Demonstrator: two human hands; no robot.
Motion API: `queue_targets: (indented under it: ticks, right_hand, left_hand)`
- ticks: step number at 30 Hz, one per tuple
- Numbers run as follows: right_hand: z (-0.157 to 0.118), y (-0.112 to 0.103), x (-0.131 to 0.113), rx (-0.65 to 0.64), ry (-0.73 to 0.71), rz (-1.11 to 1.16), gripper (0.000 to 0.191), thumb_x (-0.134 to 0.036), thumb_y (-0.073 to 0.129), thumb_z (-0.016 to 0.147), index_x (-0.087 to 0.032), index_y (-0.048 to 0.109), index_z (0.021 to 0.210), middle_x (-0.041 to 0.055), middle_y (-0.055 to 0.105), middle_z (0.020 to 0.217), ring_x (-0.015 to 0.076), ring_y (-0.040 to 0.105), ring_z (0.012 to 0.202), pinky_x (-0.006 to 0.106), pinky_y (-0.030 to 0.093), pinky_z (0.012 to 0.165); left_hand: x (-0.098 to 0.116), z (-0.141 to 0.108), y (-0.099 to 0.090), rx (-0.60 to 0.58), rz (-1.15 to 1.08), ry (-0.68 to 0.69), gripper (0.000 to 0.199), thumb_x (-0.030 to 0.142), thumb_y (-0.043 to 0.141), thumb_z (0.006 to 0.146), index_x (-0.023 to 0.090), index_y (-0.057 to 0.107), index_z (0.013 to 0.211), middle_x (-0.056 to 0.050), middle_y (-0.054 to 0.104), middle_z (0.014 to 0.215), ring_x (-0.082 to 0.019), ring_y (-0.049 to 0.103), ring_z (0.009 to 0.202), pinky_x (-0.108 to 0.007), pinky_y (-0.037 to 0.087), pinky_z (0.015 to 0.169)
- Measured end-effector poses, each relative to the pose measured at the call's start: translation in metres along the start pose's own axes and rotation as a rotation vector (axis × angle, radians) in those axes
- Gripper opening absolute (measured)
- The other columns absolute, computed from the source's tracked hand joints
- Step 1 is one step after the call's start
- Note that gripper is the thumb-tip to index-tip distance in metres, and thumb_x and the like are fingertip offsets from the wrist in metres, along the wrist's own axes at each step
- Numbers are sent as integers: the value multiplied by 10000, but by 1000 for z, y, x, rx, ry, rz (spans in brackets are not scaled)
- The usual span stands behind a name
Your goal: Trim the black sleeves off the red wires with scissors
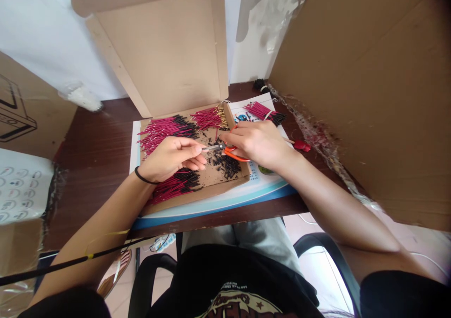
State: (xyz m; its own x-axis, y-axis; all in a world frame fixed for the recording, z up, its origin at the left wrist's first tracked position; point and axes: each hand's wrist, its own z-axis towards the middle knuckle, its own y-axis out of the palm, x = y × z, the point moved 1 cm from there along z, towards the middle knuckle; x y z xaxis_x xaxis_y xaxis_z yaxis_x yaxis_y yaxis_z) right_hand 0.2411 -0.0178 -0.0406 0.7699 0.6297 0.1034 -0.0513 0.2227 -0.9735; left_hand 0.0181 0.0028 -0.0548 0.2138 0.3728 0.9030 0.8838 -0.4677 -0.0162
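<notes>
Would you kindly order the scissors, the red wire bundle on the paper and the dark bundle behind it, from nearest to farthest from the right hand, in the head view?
1. Scissors: held in the right hand, in front of it.
2. Red wire bundle: on the paper, just beyond the hand.
3. Dark bundle: farthest, at the table's back edge.

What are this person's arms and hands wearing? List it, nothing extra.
The left hand and right hand are bare, with no gloves, and both forearms are uncovered. A thin black band circles the left wrist; no band shows on the right. Black short sleeves cover the upper arms.
</notes>
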Motion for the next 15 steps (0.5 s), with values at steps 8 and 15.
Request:
queue_targets:
  ticks: [8, 15]
  right_hand:
    - [0, 2, 2, 9, -51, 27, 288, -202, 407, 953, -170, 612, 1153, 48, 664, 779, 163, 524, 716, 316, 200, 541]
    - [0, 5, 7, -30, -59, 149, 289, -372, 432, 966, -187, 652, 997, 37, 634, 738, 144, 522, 666, 298, 222, 557]
  left_hand:
    - [4, -1, 1, -7, -73, -15, 90, 206, 668, 815, 121, 697, 810, -34, 681, 605, -66, 600, 469, -154, 487, 474]
    - [6, -3, 0, -57, -75, -9, 121, 254, 700, 787, 136, 678, 773, -16, 665, 589, -66, 580, 452, -161, 474, 453]
